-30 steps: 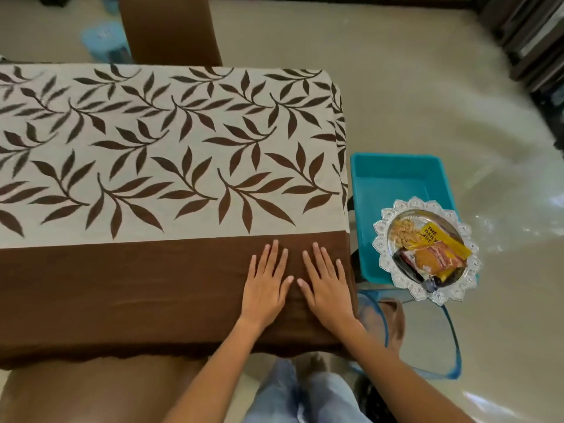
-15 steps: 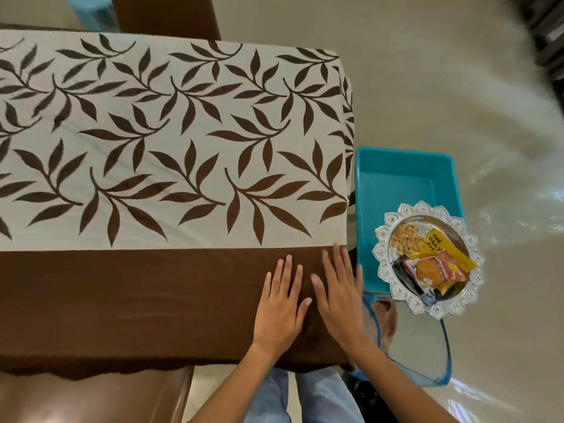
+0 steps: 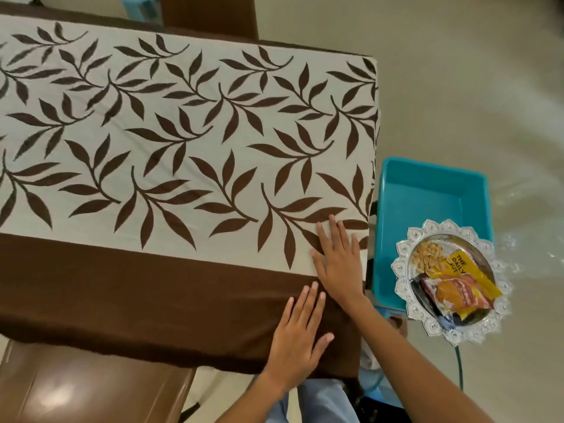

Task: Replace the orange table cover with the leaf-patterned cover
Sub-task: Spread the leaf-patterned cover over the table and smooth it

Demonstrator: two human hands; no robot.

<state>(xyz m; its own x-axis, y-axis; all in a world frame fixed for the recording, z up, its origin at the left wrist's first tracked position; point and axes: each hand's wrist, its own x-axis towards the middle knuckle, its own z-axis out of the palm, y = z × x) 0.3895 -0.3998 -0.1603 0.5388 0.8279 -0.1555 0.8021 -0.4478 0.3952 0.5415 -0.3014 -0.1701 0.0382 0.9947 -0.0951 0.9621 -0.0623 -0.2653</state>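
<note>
The leaf-patterned cover [image 3: 183, 141], cream with dark brown leaves and a wide brown border, lies spread flat over the whole table. My left hand [image 3: 297, 337] rests palm down on the brown border near the table's front right corner, fingers apart. My right hand [image 3: 338, 261] lies flat further in, across the seam between border and leaf pattern, close to the right edge. Neither hand holds anything. No orange cover is in view.
A teal plastic bin [image 3: 427, 190] stands on the floor right of the table. A silver scalloped tray [image 3: 403, 254] with snack packets [image 3: 451, 288] sits on its near side. A brown chair seat [image 3: 91, 386] is at the front left, another chair back [image 3: 210, 13] beyond the table.
My right hand has slid forward from the brown border onto the leaf pattern near the right edge. My left hand stays on the border. The view has shifted closer and to the right.
</note>
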